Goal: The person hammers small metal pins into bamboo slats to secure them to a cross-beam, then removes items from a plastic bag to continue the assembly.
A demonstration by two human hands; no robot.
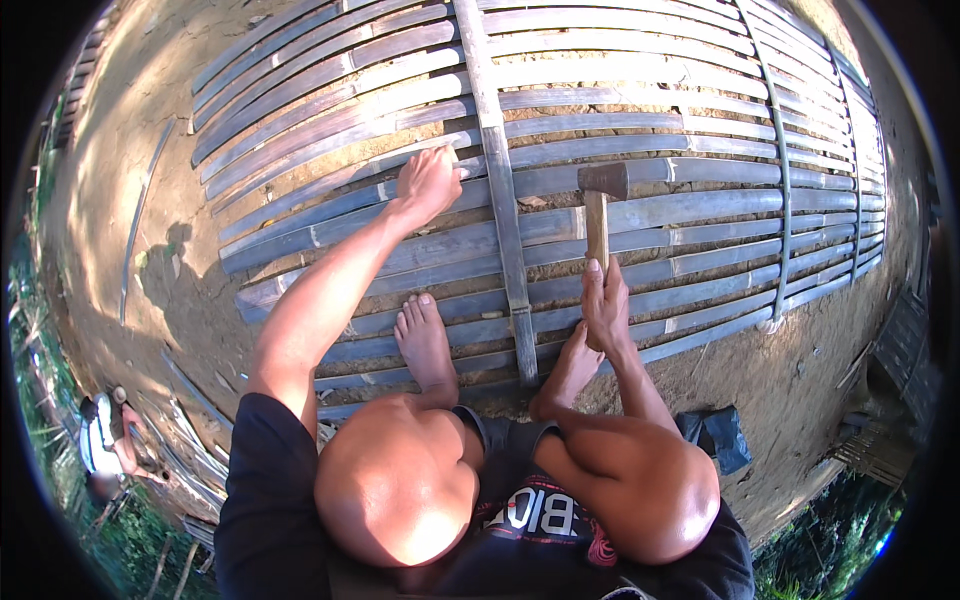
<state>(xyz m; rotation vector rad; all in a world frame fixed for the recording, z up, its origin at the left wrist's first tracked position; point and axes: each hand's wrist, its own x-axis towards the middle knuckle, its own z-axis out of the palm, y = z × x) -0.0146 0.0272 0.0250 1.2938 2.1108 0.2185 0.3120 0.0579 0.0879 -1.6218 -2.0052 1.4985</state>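
My right hand [606, 300] is wrapped round the wooden handle of a hatchet [603, 181], whose dark, rusty metal head points away from me over the slats. Out to the left, my left hand [430, 183] is closed, fingers pinched together, just beside a bamboo crosspiece [492, 150]. Whatever it may hold is too small or hidden to make out. Beneath both hands lies a panel of split bamboo slats [440, 248], set in rows with gaps between them. The crosspiece runs over the slats from far to near, between my two hands.
My bare feet rest at the panel's near side. Thinner crosspieces [778, 160] cross the panel on the right. A dark plastic bag [722, 440] lies on the dirt near my right knee. Loose bamboo strips [190, 450] and another person [105, 440] are at the lower left.
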